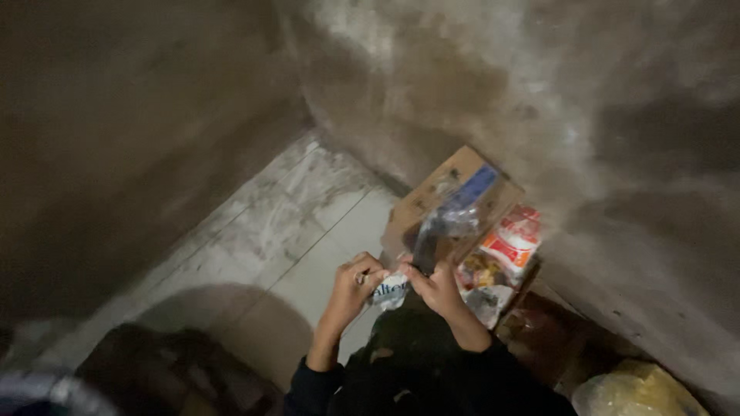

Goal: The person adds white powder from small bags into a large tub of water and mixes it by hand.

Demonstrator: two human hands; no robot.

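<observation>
Though blurred, clear plastic bag (441, 231) between both hands' fingers (368, 271).

Dim corner of rough grey walls (478, 69) above a pale tiled floor (285, 246).

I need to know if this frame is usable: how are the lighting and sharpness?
Head view: dim overall, with light falling mainly on the tiled floor and far wall; motion blur smears the left hand, right hand, and clear plastic bag they hold; bottom corners sink into shadow.
</observation>
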